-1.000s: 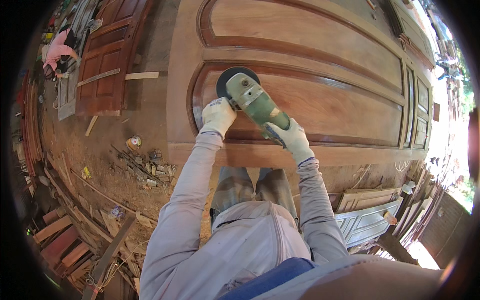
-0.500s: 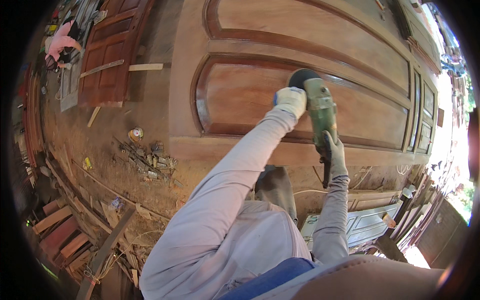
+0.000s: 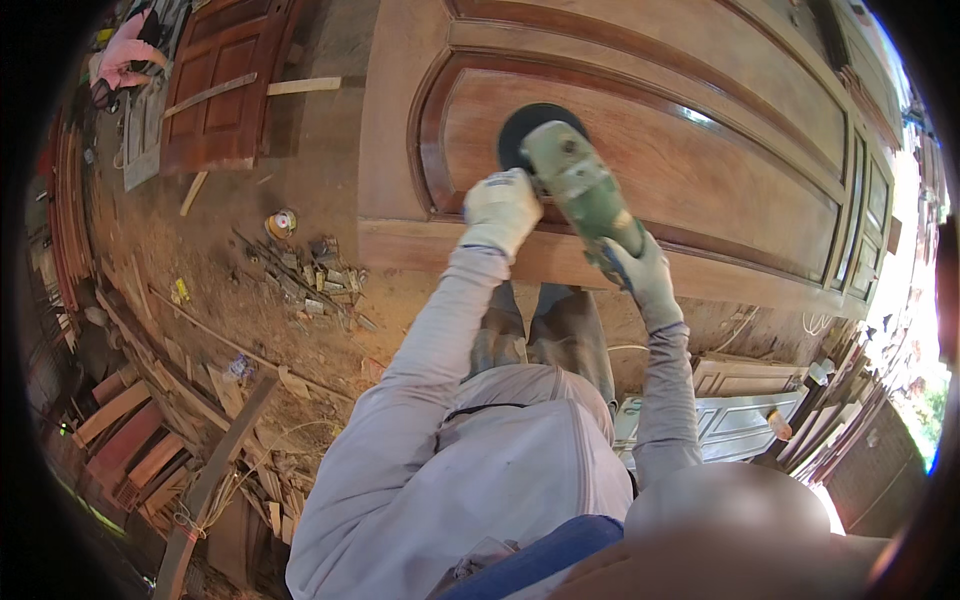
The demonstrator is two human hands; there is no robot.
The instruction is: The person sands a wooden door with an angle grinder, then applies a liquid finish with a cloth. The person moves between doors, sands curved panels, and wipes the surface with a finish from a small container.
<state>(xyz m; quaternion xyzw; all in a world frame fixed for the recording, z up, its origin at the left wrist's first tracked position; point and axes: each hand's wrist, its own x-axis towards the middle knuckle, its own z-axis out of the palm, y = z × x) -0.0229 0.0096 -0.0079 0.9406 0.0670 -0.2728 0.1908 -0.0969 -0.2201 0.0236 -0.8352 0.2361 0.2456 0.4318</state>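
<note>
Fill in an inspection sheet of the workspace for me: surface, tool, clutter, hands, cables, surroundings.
Surface: brown wooden door with recessed panels, a glossy patch showing.
Tool: green grinder, dark disc over the nearer long panel; contact cannot be told.
Clutter: small scraps and a can on the ground at left; planks lower left.
Hands: both gloved; left hand closed beside the grinder's head, right hand around its rear.
Cables: pale cord-like strand past the door's near edge; link to grinder not visible.
Surroundings: person in pink beside a red door, upper left.
</note>
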